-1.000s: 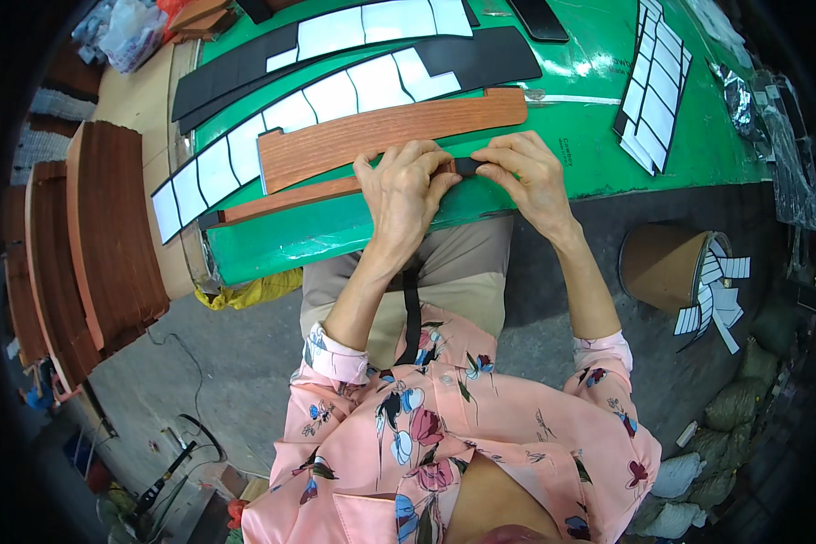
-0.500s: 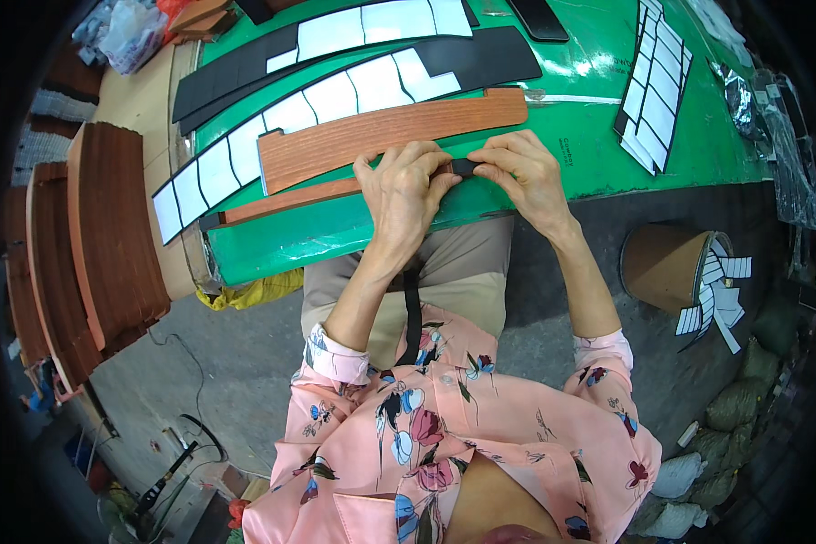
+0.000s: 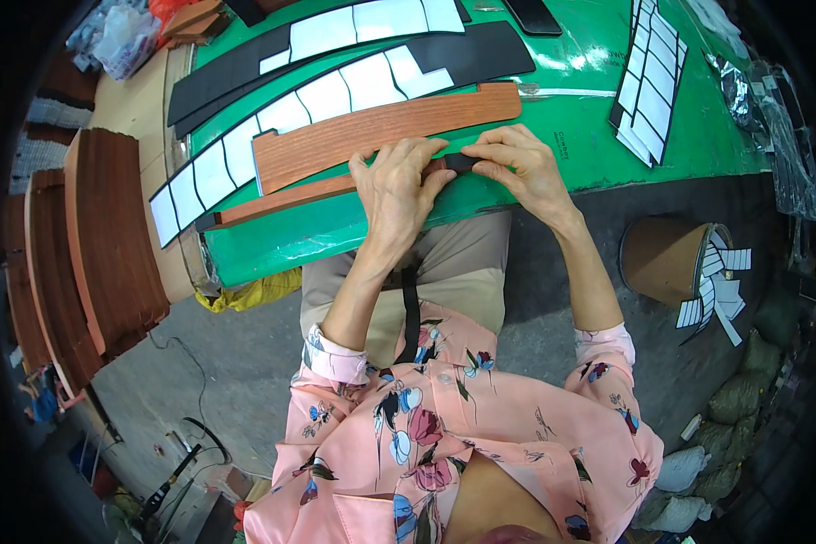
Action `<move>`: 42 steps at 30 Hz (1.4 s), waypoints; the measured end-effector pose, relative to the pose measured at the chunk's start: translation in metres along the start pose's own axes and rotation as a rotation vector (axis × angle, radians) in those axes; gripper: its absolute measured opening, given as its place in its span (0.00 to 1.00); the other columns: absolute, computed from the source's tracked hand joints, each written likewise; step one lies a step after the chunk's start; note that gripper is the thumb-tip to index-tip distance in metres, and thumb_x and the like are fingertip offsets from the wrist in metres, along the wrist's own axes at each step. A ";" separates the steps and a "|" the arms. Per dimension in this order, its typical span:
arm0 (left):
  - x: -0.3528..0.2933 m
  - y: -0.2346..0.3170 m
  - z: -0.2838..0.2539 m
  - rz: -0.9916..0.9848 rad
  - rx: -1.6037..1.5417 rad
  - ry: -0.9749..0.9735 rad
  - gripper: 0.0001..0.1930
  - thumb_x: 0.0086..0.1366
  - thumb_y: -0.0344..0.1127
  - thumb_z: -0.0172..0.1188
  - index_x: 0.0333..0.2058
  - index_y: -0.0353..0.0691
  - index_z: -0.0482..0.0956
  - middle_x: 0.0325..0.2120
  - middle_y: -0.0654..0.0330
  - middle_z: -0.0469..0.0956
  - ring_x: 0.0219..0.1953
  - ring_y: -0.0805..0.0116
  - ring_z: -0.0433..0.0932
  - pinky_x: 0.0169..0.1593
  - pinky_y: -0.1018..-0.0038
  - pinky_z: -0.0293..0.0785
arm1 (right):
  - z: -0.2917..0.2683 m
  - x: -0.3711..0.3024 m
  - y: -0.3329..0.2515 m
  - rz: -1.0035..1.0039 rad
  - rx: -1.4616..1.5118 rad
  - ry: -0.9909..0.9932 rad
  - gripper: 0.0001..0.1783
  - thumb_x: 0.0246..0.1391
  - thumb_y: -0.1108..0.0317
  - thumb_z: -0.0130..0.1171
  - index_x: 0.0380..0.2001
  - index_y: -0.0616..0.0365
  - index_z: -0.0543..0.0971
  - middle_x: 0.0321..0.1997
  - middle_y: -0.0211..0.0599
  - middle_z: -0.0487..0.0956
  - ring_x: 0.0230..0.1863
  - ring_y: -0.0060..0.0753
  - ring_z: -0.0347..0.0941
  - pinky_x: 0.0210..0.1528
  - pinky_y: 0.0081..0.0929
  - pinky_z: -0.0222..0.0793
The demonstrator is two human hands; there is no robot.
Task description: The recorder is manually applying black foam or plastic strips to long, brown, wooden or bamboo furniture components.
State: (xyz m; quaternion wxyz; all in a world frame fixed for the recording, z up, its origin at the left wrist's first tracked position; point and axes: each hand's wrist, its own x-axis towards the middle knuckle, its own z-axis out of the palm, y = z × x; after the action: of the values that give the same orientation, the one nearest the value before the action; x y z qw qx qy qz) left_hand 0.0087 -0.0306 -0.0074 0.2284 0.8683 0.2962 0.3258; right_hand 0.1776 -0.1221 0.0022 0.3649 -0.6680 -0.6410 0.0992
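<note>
One narrow wooden strip [image 3: 286, 201] lies along the near edge of the green table [image 3: 281, 247], its right part gripped by the curled left hand [image 3: 394, 186], the black piece [image 3: 461, 163] there pinched between thumb and fingers of the right hand [image 3: 521, 170].

Glare on green tabletop [image 3: 589, 136]; edges bowed, corners black.

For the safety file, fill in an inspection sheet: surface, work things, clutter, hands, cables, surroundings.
Surface: green-covered table, glossy.
Work things: narrow wooden strip beside a notched wooden board.
Clutter: black phone; black-edged white pieces at right.
Hands: left hand grips the strip; right hand pinches the black tip at its right end.
Cables: thin dark cable on the floor at left.
Surroundings: brown bucket with white scraps sticking out; curved wooden panels at left.
</note>
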 end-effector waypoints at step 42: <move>-0.006 -0.007 0.008 0.265 0.113 0.103 0.13 0.50 0.32 0.61 0.37 0.49 0.80 0.30 0.69 0.76 0.34 0.71 0.74 0.43 0.65 0.59 | 0.014 -0.010 0.001 -0.090 -0.137 0.147 0.15 0.39 0.73 0.65 0.35 0.52 0.82 0.37 0.28 0.77 0.42 0.35 0.71 0.40 0.29 0.70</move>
State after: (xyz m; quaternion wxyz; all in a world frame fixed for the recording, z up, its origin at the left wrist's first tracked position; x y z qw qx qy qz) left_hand 0.0082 -0.0317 -0.0196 0.1187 0.8933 0.2084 0.3800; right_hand 0.1686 -0.1261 -0.0112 0.3683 -0.6675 -0.6470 -0.0104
